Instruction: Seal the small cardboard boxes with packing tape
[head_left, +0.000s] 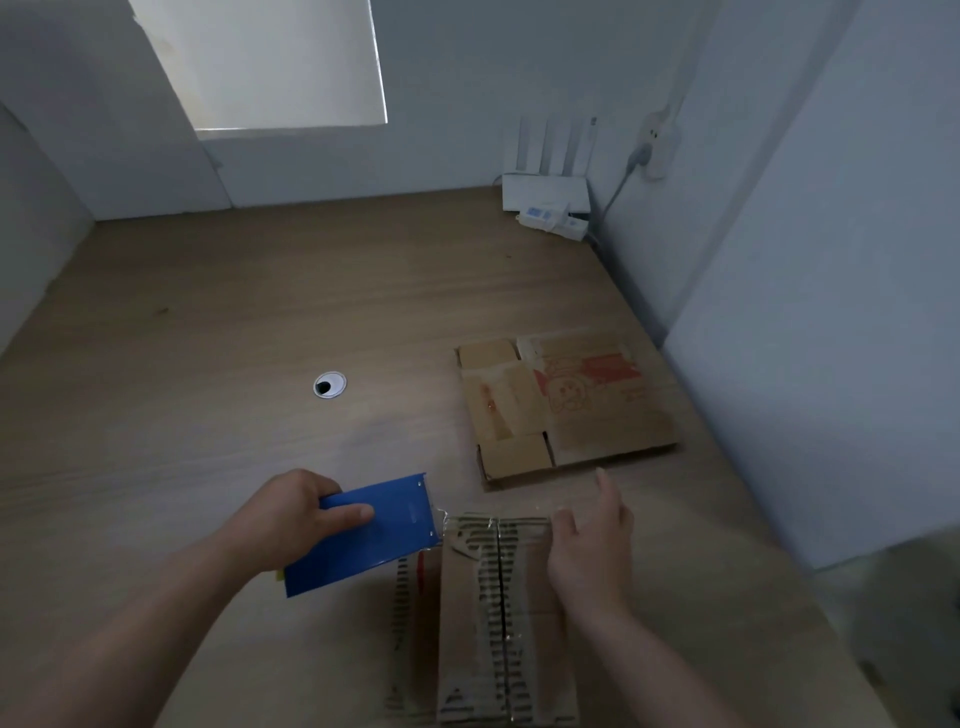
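On my feed the small cardboard box (498, 613) sits at the near edge of the wooden surface (208, 338), right below the camera. Its top flaps are closed, and a dark seam runs down the middle. The left hand (283, 512) grasps a blue tape dispenser (363, 535), fingers wrapped behind it and the thumb laid flat across its face. The dispenser is tilted, and its far corner is just beside the box's far left corner. A short, shiny stretch of clear packing tape (441, 519) runs from the dispenser's edge to the box top.

The right hand (589, 545) is released, fingers loose and spread, the index finger pointing away from me. Its thumb side lies at the far right corner of the box top. It may be pressing the tape end down there, though the blur keeps me from being sure.

Beyond the box, to the right, a flattened cardboard sheet (566, 410) with red print lies on the surface, apart from both hands. A round cable grommet (329, 385) sits in the wood to the left of it. In the far right corner are a white router (545, 189) with upright antennas and a power strip (553, 221) in front of it.
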